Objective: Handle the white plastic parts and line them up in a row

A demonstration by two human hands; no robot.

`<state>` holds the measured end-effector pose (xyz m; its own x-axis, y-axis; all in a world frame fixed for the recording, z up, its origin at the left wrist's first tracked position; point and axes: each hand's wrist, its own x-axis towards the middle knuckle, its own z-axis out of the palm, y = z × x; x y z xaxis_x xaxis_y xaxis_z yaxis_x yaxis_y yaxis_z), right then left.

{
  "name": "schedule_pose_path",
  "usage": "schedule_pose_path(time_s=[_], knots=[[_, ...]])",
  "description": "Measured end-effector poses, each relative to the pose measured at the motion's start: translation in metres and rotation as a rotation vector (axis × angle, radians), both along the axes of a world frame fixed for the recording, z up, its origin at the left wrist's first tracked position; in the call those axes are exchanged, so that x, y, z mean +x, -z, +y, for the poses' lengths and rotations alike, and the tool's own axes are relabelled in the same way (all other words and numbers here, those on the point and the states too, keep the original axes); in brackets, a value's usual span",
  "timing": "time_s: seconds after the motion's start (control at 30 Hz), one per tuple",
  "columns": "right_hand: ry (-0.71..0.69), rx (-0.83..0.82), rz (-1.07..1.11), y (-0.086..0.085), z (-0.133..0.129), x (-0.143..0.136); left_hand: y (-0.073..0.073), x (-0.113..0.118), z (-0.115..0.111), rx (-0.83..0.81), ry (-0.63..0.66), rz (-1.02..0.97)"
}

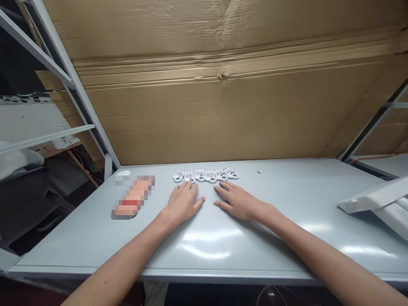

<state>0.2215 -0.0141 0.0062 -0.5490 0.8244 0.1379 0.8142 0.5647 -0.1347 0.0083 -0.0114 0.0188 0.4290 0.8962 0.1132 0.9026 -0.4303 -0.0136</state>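
Several small white plastic parts (211,177), each with a ring-shaped end, lie side by side in a row near the back of the grey table (197,259). My left hand (184,201) rests palm down with its fingers apart, its fingertips at the near edge of the row's left part. Nothing shows in it. To the right, my right hand (235,199) lies flat on the table, fingers spread, just in front of the row's right part, and it holds nothing. A gap of bare table separates the two hands.
An orange-red pixelated object (135,197) lies on the left, with a small white item (123,175) behind it. White foam-like pieces (376,199) sit at the right edge. Cardboard (216,119) walls the back. A tiny black bit (259,172) lies back right. Metal shelf posts flank the table.
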Motion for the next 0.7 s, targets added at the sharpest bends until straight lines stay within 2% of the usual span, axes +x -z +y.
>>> schedule_pose_path(time_s=[0.33,0.7], knots=[[-0.013,0.01,-0.013,-0.001,-0.001,-0.001,0.005,-0.006,0.006,-0.089,-0.02,0.038],[-0.026,0.025,-0.02,0.0,0.001,0.001,0.005,-0.013,0.017,-0.172,-0.172,0.018]])
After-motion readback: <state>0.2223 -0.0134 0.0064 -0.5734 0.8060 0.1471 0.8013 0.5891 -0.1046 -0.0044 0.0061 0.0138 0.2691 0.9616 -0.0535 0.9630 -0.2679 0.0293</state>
